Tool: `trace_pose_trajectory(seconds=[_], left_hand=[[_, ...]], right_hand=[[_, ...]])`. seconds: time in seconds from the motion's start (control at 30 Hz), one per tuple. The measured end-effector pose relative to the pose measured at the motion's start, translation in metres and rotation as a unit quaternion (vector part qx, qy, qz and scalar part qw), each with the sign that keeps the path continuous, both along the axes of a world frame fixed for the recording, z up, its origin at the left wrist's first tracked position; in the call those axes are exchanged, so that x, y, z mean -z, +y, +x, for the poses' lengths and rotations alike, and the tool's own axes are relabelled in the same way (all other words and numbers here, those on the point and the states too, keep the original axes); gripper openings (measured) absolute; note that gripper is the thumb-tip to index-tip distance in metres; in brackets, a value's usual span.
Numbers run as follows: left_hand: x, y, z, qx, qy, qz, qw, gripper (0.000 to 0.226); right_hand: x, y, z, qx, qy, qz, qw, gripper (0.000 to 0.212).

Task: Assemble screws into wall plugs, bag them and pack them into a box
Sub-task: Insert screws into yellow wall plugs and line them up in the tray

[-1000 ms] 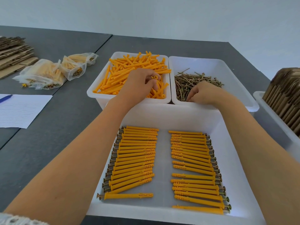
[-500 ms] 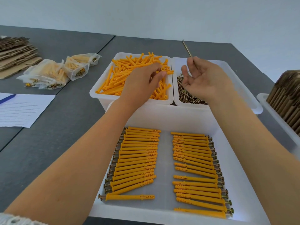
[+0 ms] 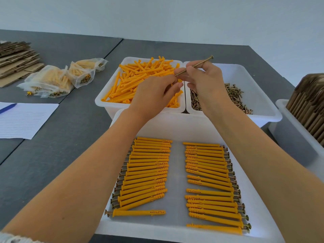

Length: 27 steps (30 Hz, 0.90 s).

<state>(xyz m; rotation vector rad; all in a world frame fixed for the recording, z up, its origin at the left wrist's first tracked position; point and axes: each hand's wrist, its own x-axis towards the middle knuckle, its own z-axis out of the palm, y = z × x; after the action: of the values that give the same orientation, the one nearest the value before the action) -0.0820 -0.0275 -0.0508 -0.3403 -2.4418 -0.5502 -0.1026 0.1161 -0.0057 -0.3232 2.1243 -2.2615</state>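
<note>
We record a tray (image 3: 177, 130) at lower centre holding two rows of assembled plugs (image 3: 149, 172). Behind it, the plug bin (image 3: 108, 102) lies left of the screw bin (image 3: 263, 109). Filled bags (image 3: 57, 79) occupy the upper left, paper (image 3: 26, 120) below them.

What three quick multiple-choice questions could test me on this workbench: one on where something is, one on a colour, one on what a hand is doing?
1. Where do the loose screws lie?
A. In the far right bin
B. On the lined paper
C. In the near tray

2. What colour are the wall plugs?
A. Blue
B. Orange
C. Green

3. What is the right hand doing?
A. Resting flat on the table
B. Gripping a pen
C. Pinching one screw

Answers: 1 A, the brass heap fills the bin beside the plug bin. 2 B, both the loose heap and the assembled rows in the near tray are orange. 3 C, the single screw slants up from its fingers, tip near the plug in the left hand.
</note>
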Motion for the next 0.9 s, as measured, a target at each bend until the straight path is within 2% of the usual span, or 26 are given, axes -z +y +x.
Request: trace_pose_trajectory(seconds=[0.13,0.3,0.47,0.7,0.9], left_hand=[[0.000,-0.002,-0.001,0.004,0.008,0.020,1.000,0.027],[0.002,-0.003,-0.003,0.003,-0.001,0.031,1.000,0.028],[-0.002,0.000,0.002,0.013,0.012,0.030,0.999,0.019],[-0.002,0.003,0.002,0.013,-0.001,-0.009,1.000,0.028],[-0.001,0.009,-0.001,0.024,0.001,0.026,0.999,0.027]], right_hand=[[-0.003,0.002,0.003,0.021,0.040,-0.015,0.999,0.014],[0.000,0.001,-0.001,0.045,0.071,0.085,0.993,0.015],[0.002,0.000,-0.003,0.038,0.074,0.114,0.990,0.017],[0.003,0.000,-0.003,0.025,0.105,0.206,0.973,0.013],[0.004,-0.004,-0.003,0.026,0.110,0.281,0.953,0.036]])
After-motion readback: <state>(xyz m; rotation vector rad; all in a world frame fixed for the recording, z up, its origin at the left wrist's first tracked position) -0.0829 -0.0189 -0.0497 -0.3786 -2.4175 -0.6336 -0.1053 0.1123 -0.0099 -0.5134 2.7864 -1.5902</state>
